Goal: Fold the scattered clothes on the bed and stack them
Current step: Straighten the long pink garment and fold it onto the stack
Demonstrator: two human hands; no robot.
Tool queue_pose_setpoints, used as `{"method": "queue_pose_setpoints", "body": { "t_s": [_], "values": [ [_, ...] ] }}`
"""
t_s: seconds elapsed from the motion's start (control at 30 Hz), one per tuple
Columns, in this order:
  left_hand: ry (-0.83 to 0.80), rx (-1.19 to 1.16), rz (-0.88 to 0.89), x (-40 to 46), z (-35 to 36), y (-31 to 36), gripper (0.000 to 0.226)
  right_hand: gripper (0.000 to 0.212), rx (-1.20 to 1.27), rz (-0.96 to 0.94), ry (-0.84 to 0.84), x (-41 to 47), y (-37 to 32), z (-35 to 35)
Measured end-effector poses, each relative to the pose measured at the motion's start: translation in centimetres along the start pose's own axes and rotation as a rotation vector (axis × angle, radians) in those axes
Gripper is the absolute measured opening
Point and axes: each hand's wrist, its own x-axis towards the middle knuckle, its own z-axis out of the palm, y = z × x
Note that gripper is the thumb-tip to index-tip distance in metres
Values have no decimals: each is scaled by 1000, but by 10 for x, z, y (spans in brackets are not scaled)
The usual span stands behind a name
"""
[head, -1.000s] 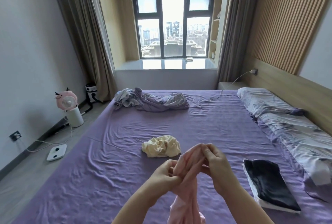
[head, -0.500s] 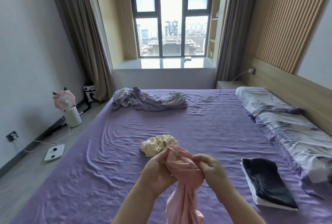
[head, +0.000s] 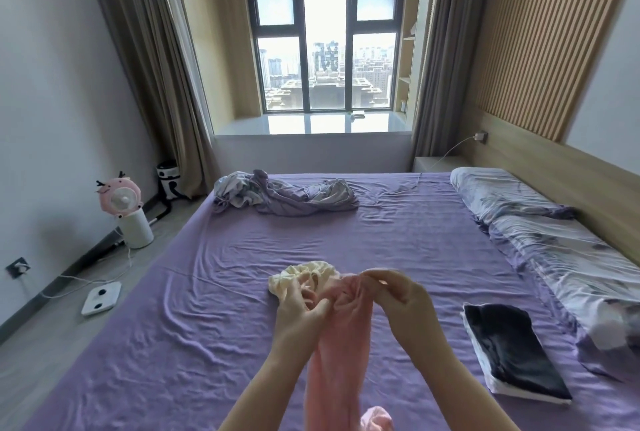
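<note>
I hold a pink garment [head: 341, 354] up over the purple bed [head: 214, 337], and it hangs down in a narrow bunch. My left hand [head: 299, 309] grips its top edge on the left. My right hand [head: 401, 295] pinches the top edge on the right. A crumpled cream garment [head: 294, 278] lies on the sheet just behind my left hand, partly hidden. A rumpled purple-grey heap of cloth [head: 284, 193] lies at the far side of the bed. A folded stack with a black piece on top [head: 512, 351] sits at the right.
Pillows in a grey floral cover [head: 554, 240] line the right edge by the wooden headboard. On the floor at the left stand a pink fan [head: 121, 198] on a white base and a white scale [head: 101, 298] with cables. A window bench closes the far end.
My hands have worked along the top of the pink garment, bunching it, and now sit a little farther apart. The view has shifted slightly.
</note>
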Motion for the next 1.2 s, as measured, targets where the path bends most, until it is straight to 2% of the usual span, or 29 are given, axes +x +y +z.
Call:
{"method": "queue_pose_setpoints", "body": {
  "t_s": [0.03,0.1,0.13,0.23,0.3,0.37,0.4,0.47,0.53,0.6,0.73,0.8,0.93,1.03,1.1,1.17,1.2],
  "values": [
    [27,6,83,-2,-2,3,33,34,47,20,-19,0,-1,2],
    [3,-88,192,-8,-5,11,16,33,108,63,-32,-1,-1,7],
    [-43,-121,194,-11,-6,15,6,30,151,94,-30,-1,-1,8],
    [-146,30,172,-12,-8,17,31,21,278,184,-7,-2,-4,11],
    [-223,75,123,-14,-9,16,25,13,363,228,13,0,-7,10],
    [-291,-1,46,-16,-7,11,18,13,451,259,38,3,-9,7],
    [-309,-60,5,-17,-6,8,17,13,446,254,45,5,-9,4],
    [-311,-218,-89,-19,-3,4,14,11,275,205,23,6,-6,1],
    [-301,-343,-164,-19,-3,4,12,8,5,182,-91,2,3,1],
    [-331,-409,-199,-17,-4,6,13,16,-170,199,-214,-6,12,3],
    [-385,-502,-222,-14,-6,5,21,13,-77,260,-275,-15,16,5],
    [-345,-446,-185,-13,-5,2,25,11,2,292,-265,-15,14,6],
    [-340,-89,29,-13,-4,-11,26,12,288,445,-132,-11,10,7],
    [-384,109,60,-14,-11,-24,17,19,442,549,-27,-7,14,3],
    [-355,259,68,-14,-16,-31,8,20,535,610,23,-7,21,3],
    [-304,213,20,-16,-19,-33,7,21,609,657,63,-5,28,4],
    [-289,58,-70,-16,-20,-30,9,22,629,668,79,-4,31,5]
  ]
}}
